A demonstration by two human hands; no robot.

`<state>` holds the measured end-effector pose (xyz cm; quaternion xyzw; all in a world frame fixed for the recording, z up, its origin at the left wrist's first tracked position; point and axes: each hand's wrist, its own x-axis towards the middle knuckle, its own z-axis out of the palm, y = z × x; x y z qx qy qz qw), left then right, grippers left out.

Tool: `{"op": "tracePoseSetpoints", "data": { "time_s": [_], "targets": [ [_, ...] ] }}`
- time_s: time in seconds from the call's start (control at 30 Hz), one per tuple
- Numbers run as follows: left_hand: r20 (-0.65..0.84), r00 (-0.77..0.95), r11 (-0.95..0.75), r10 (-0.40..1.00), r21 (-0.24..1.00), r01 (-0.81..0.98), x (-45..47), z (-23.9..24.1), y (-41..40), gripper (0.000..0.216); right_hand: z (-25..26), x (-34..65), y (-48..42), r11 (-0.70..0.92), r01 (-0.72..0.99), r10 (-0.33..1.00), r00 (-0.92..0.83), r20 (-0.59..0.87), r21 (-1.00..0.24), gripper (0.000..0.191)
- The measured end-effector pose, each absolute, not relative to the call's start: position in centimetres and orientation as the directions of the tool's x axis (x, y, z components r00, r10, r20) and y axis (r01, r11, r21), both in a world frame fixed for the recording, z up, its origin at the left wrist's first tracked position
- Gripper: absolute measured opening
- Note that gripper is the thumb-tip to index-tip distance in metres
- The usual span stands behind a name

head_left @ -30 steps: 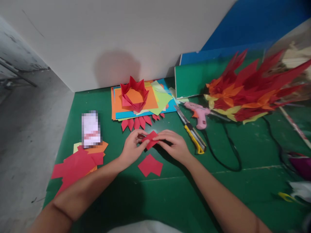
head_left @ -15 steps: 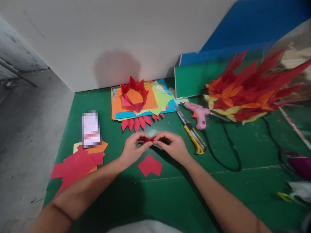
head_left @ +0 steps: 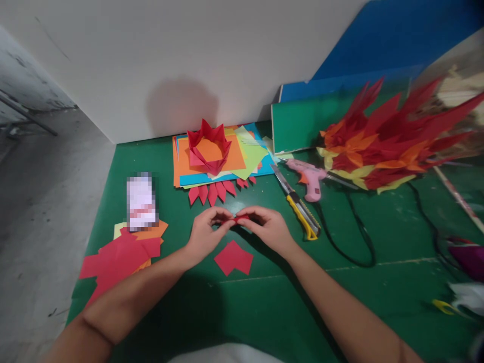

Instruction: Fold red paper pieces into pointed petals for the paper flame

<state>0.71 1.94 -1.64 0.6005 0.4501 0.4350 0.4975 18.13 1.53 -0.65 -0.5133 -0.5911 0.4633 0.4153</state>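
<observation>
Between my fingertips is a small folded piece of red paper, mostly hidden by the fingers. My left hand pinches its left end, and my right hand pinches the right end. Just below them on the green table lies a flat red paper piece with a notch in its lower edge. Beyond my hands, a row of red folded paper petals pokes out from under a stack of coloured paper. On that stack stands a ring of red folded paper with pointed tips.
A yellow utility knife and a pink glue gun with a black cord lie to the right. Behind them is a big red and orange paper flame shape. Red paper sheets and a blurred-out rectangular object are at left.
My right hand has shifted slightly, and a little more of the red paper shows between the fingers. Both hands still pinch it.
</observation>
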Motion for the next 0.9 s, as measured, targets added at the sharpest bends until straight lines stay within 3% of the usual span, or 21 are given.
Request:
{"op": "tracePoseSetpoints", "data": {
  "time_s": [0.37,0.6,0.9],
  "targets": [
    [0.067,0.227,-0.089,0.971,0.992,0.089,0.72,-1.63,1.98,0.011,-0.62,18.14,1.51,0.054,0.272,0.995,-0.099,0.027,-0.961,0.016],
    [0.113,0.217,-0.158,0.969,0.967,0.201,0.67,-1.25,2.0,0.005,-0.71,18.19,1.48,0.121,0.359,0.992,-0.076,0.1,-0.925,0.016],
    [0.32,0.426,-0.485,0.846,0.792,0.369,0.17,-1.43,2.62,0.017,-0.83,18.29,1.94,0.334,0.591,0.942,-0.202,0.266,-0.734,0.013]
  ]
}}
